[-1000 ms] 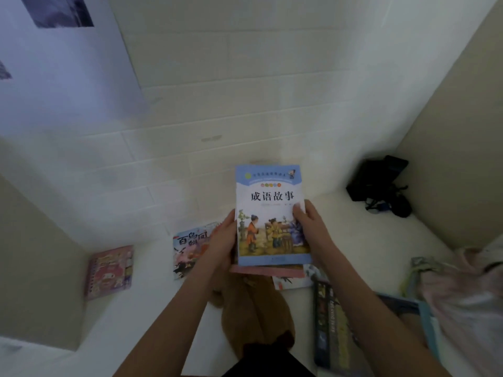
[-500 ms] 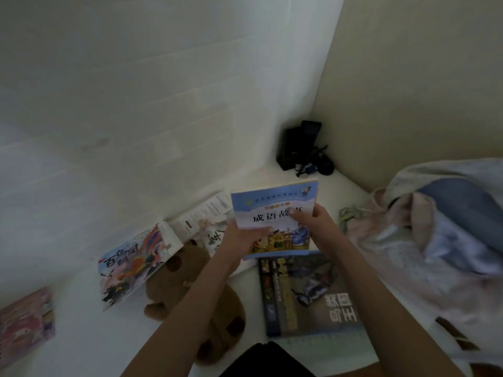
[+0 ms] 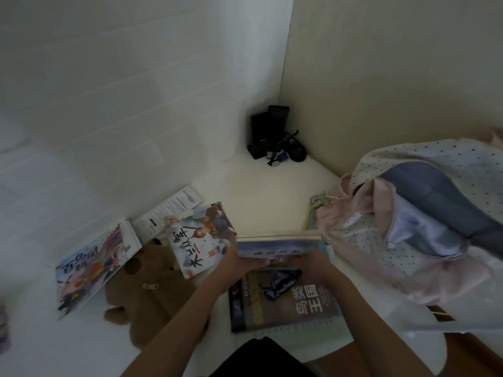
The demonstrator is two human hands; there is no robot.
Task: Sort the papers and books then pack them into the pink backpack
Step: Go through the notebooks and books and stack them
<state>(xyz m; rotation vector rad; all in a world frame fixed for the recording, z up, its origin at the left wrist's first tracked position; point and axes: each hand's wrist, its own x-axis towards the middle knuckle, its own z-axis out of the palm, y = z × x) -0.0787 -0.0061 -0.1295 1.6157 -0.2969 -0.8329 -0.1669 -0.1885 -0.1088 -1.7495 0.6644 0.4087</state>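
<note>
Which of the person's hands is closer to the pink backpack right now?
The right hand. It holds the right end of the blue book, just beside the pink backpack. The left hand holds the book's other end, farther from it, by the brown plush toy.

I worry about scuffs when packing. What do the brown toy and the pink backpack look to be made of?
Brown toy: soft plush, seemingly; fuzzy matte pile, rounded limbs.
Pink backpack: thin woven fabric, probably; it slumps and creases, dotted print, duller grey lining.

Dim corner, seemingly white-tiled wall [image 3: 136, 91]
</note>
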